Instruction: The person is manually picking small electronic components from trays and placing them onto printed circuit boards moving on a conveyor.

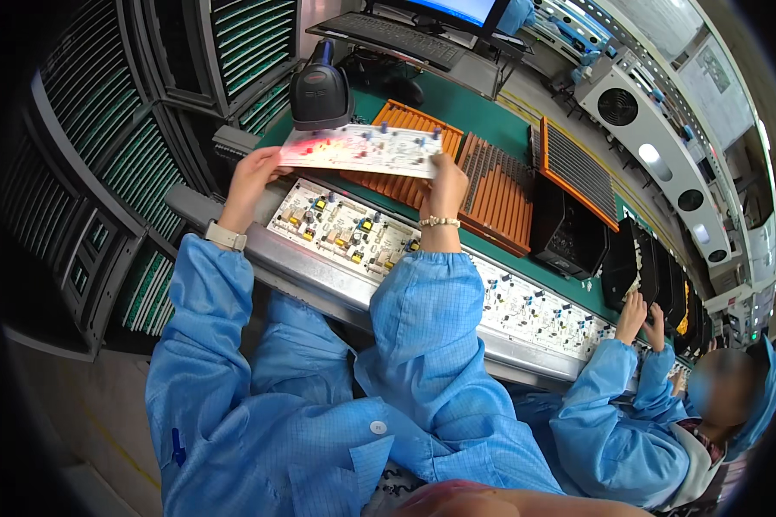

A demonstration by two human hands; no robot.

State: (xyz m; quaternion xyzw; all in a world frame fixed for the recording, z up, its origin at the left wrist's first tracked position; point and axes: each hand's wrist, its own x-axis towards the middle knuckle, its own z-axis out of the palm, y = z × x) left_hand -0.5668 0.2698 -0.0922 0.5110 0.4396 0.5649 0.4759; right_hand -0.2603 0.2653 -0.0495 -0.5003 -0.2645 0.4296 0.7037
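Observation:
Between them, my two hands hold up a white circuit board [362, 148] with blue and dark components on it. My left hand [254, 179] grips its left end, and my right hand [446, 185] pinches its right end. A black barcode scanner [321, 93] stands just beyond the board, and its red light falls on the board's left part. Below the held board, another white circuit board [341, 228] with yellow, black and white parts lies on the metal rail along the bench.
Brown slotted racks [495, 194] sit on the green bench top, with black bins [569, 233] to their right. More boards [535, 310] line the rail. At left stand racks full of boards [86, 95]. A keyboard [397, 39] lies behind. A co-worker's hands [634, 319] work at the right.

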